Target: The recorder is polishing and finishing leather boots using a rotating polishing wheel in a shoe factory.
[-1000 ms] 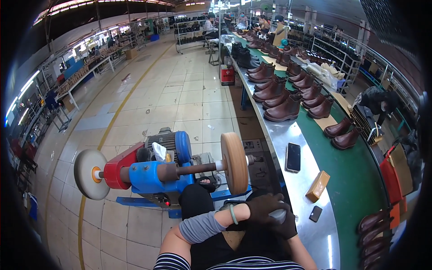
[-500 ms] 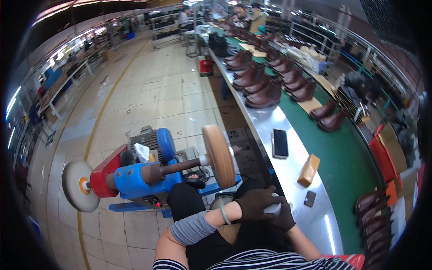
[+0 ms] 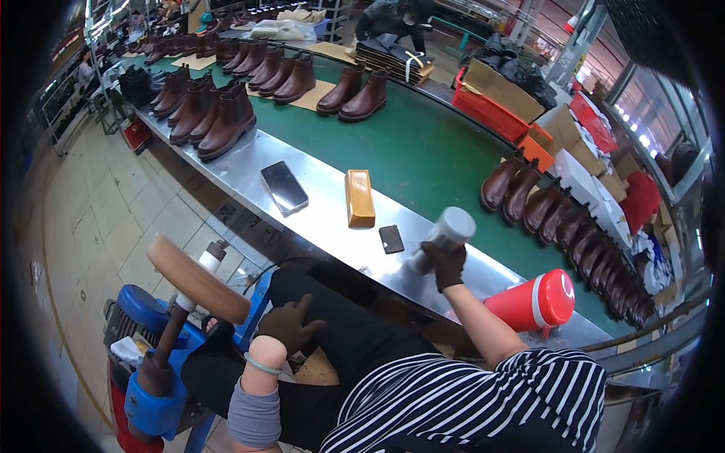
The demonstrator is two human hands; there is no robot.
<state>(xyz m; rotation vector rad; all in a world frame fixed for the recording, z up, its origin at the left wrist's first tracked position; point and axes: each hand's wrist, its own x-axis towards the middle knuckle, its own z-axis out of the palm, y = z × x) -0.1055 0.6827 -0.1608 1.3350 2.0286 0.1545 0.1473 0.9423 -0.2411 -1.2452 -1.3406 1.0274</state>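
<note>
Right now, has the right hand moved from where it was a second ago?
Yes. Judged against the metal strip, the right hand has moved outward, from beside the strip's near edge to over it.

Blk phone (image 3: 285, 187) lies on mtl ledge (image 3: 325, 219) nr belt (image 3: 427, 155).

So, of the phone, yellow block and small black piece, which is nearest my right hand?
The black piece: it lies nearest your right hand; the yellow block is farther, the phone farthest.

Steel ledge (image 3: 323, 230): phone (image 3: 285, 186), tan block (image 3: 360, 200), small black piece (image 3: 392, 239), red flask (image 3: 557, 297). Green belt (image 3: 423, 162): brown boots (image 3: 366, 98).
</note>
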